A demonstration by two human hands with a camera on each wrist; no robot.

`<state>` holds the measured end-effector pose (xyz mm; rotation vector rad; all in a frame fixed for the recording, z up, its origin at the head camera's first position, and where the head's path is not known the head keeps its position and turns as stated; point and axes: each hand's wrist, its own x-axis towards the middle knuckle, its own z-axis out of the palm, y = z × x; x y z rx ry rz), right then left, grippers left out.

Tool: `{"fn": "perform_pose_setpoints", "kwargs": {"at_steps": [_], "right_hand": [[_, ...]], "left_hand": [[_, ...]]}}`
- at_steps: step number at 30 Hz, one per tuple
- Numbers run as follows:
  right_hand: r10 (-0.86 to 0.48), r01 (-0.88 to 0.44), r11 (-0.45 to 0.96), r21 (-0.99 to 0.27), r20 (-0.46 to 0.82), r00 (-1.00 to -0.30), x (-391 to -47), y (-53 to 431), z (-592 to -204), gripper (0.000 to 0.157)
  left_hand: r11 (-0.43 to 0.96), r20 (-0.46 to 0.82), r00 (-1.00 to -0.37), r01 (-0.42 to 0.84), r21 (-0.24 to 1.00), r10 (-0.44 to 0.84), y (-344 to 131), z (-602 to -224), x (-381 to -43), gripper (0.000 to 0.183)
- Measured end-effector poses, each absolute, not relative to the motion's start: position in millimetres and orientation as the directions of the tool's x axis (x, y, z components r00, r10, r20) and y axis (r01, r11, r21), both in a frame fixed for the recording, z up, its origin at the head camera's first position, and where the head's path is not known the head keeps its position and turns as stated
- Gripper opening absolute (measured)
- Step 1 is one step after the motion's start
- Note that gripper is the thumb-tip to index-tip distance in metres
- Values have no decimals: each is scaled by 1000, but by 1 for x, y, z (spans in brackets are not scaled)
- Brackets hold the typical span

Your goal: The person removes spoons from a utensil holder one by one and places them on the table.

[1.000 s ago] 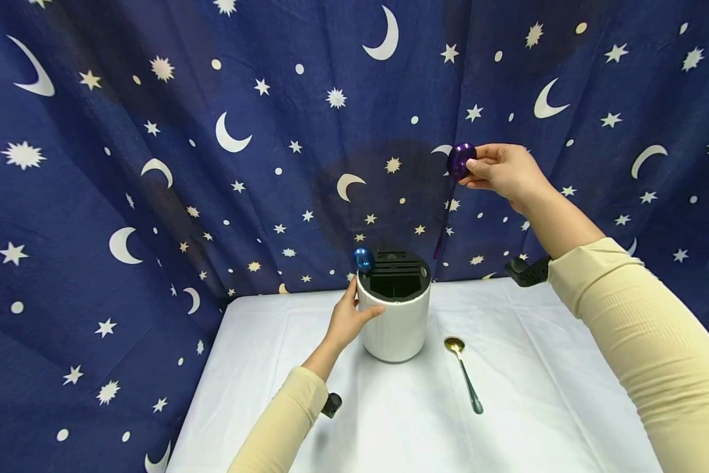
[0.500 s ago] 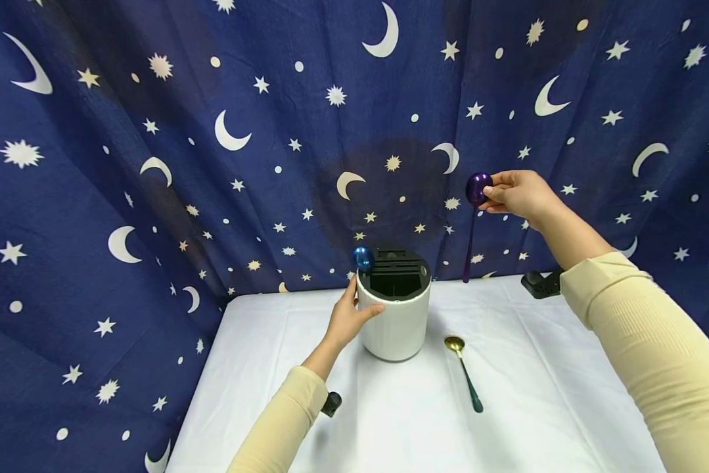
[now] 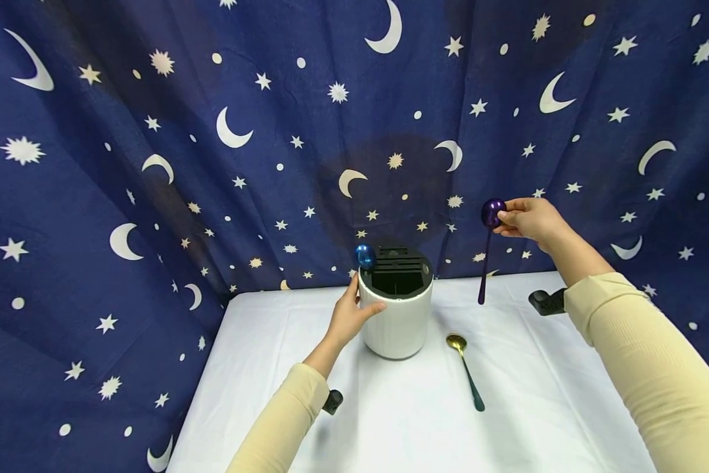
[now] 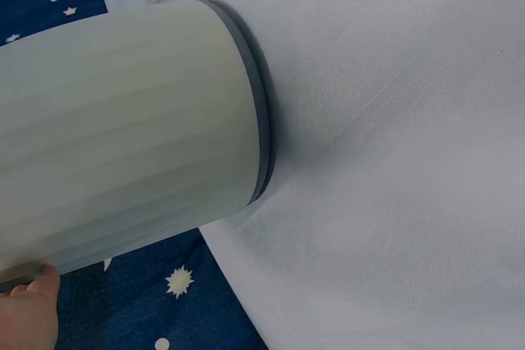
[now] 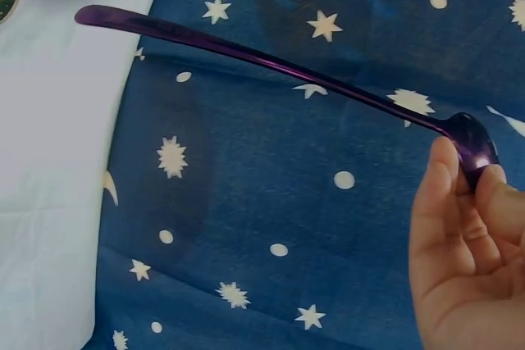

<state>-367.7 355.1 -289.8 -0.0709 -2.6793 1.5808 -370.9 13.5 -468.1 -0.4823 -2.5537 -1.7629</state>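
Note:
My left hand (image 3: pixel 351 316) holds the left side of a white round utensil holder (image 3: pixel 398 328), thumb across its front and fingers toward the back. The holder's black top has slots and a larger opening; a blue spoon (image 3: pixel 365 257) stands in it at the left, bowl up, its handle hidden inside. Off to the right, my right hand (image 3: pixel 534 221) pinches a purple spoon (image 3: pixel 493 214) by the bowl, and its long handle (image 5: pixel 271 61) hangs down in the head view. The fingertips meet the bowl's edge in the right wrist view.
A gold spoon with a dark green handle (image 3: pixel 474 387) lies on the white tablecloth (image 3: pixel 401 420), right of the holder. Behind the table's back edge hangs a dark blue curtain (image 3: pixel 307 112) with moons and stars.
My right hand has come down and to the right with the purple spoon, whose handle now hangs more upright. The left hand and the holder stay in place.

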Motion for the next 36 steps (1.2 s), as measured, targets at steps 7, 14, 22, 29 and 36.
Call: {"fn": "perform_pose_setpoints", "kwargs": {"at_steps": [7,14,22,29,36], "right_hand": [[59,48,468,-882,-23,-998,-369,360,-305,43],[34,56,462,-885,-45,-998,-369,363,-325,42],[40,109,456,-883,-101,-994,-368,369,-345,46],[14,118,414,-903,-123,-992,-365,378,-367,46],[0,144,417,-898,-158,-987,-362,382,-393,43]], "left_hand": [[340,156,-956,237,910,248,13,-468,-371,98],[335,156,-954,238,912,254,12,-469,-373,99],[325,157,-953,239,915,257,13,-471,-375,98],[326,181,-949,262,908,259,13,-470,-376,97],[310,244,-933,321,895,264,13,-470,-375,95]]}}
